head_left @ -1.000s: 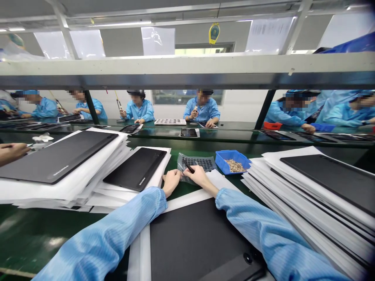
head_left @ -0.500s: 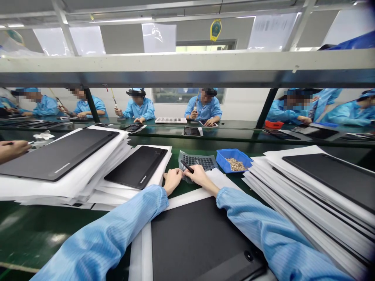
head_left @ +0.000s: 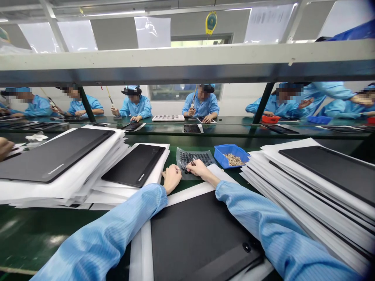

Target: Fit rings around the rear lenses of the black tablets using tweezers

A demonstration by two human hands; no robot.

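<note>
My right hand (head_left: 199, 168) grips a thin dark pen-shaped tool (head_left: 190, 164), its tip down among the dark round pads on a sheet (head_left: 195, 159) in clear plastic. My left hand (head_left: 172, 178) rests on the green bench beside that sheet, holding nothing visible. Below my forearms lies a black tablet (head_left: 199, 238) on white foam (head_left: 143, 253). A similar black tablet (head_left: 133, 165) sits on a white sheet just left of my left hand. The blue sleeves cover my forearms.
A blue tray (head_left: 231, 155) of small tan parts stands beyond my right hand. Tall stacks of black tablets between white sheets rise on the left (head_left: 55, 156) and right (head_left: 325, 171). A co-worker's hand (head_left: 4, 148) enters at the left edge. Several workers sit beyond a low overhead rail (head_left: 187, 64).
My right hand has moved left and further onto the pad sheet, bringing the tool tip lower among the pads. The co-worker's hand has drawn back toward the left edge.
</note>
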